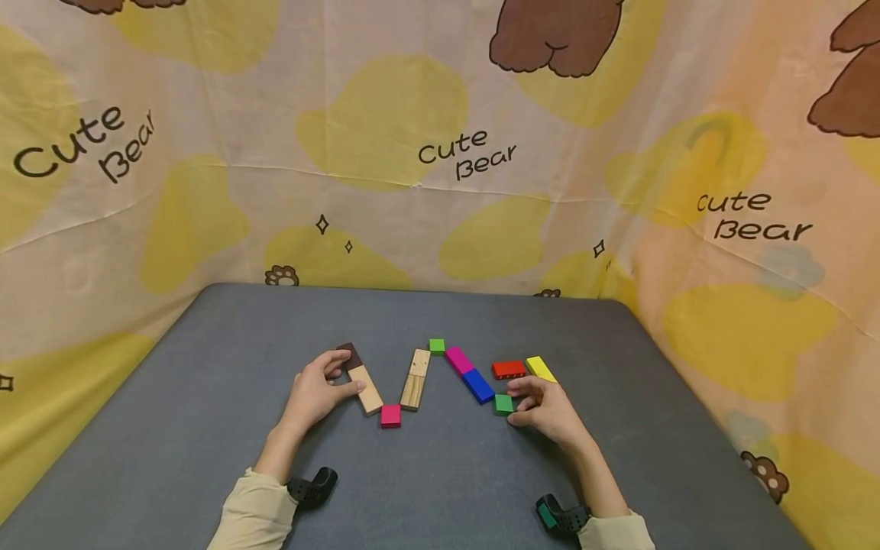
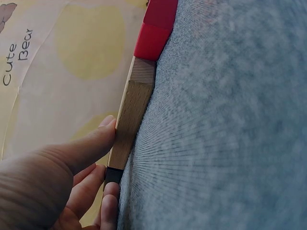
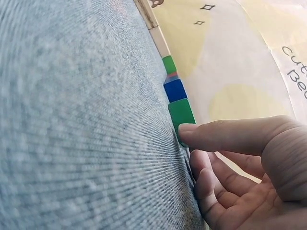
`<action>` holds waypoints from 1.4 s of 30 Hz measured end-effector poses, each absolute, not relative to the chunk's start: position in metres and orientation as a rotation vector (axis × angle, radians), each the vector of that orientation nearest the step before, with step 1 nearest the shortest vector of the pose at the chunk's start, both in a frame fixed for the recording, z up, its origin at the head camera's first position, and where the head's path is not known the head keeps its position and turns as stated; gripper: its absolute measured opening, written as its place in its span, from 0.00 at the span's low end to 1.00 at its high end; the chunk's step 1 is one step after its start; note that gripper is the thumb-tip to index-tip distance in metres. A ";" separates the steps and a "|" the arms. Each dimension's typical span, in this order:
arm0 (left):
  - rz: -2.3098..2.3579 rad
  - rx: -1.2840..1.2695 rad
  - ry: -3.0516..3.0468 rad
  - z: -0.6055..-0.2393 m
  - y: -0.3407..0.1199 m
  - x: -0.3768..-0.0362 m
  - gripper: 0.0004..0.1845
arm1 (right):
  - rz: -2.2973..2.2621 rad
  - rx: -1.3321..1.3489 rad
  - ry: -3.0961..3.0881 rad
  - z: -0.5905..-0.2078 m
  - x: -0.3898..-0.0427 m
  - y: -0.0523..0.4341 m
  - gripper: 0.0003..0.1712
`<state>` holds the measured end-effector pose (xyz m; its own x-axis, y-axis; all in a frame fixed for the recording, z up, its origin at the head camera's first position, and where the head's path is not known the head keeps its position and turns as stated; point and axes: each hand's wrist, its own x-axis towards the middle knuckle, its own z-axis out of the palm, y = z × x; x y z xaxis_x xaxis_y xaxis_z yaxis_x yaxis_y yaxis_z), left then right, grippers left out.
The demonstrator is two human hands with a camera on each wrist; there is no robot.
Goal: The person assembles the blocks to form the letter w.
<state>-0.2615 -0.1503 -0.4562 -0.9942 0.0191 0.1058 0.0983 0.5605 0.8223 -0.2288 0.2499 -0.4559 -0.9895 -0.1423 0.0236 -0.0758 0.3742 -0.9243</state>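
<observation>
In the head view, my left hand (image 1: pixel 318 391) is at the left end of a zigzag of blocks. Its thumb rests on a tan block (image 2: pixel 128 127), and its bent fingers touch the dark brown block (image 1: pixel 351 356) at that block's end. On the other side, my right hand (image 1: pixel 546 411) pinches a green block (image 3: pixel 181 113) between thumb and fingers. That block lies on the table close to the lower end of a blue block (image 1: pixel 478 386). Part of the dark brown block is hidden behind fingers in the left wrist view.
A pink-red block (image 1: pixel 390 416), two wooden blocks (image 1: pixel 415 380), a light green block (image 1: pixel 437 347) and a magenta block (image 1: pixel 458 359) continue the zigzag. Red (image 1: pixel 509 370) and yellow (image 1: pixel 540 368) blocks lie beyond my right hand. A patterned curtain (image 1: pixel 385 137) hangs behind the grey table (image 1: pixel 426 489).
</observation>
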 end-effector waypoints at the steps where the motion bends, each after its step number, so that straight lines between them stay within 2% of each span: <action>1: -1.431 -0.102 -2.700 -0.457 -0.151 -0.262 0.34 | -1.713 -0.198 2.555 -0.456 -0.229 0.250 0.30; 15: -1.442 -0.107 -2.705 -0.463 -0.154 -0.263 0.35 | -1.728 -0.133 2.542 -0.450 -0.223 0.253 0.29; 23: -1.431 -0.133 -2.695 -0.462 -0.155 -0.266 0.34 | -1.856 -0.095 2.650 -0.432 -0.225 0.295 0.27; 31: -1.442 -0.145 -2.683 -0.465 -0.152 -0.268 0.34 | -1.756 -0.389 2.669 -0.421 -0.258 0.364 0.30; 36: -1.447 -0.127 -2.672 -0.466 -0.152 -0.271 0.34 | -1.606 -0.575 2.566 -0.426 -0.285 0.376 0.33; 42: -1.455 -0.144 -2.677 -0.469 -0.152 -0.272 0.34 | -1.511 -0.711 2.429 -0.436 -0.297 0.375 0.41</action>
<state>-0.2716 -0.1519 -0.4685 -0.9914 0.0389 0.1250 0.1261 0.5414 0.8313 -0.2972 0.3751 -0.4361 -0.8659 -0.4929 0.0856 -0.2947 0.3642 -0.8835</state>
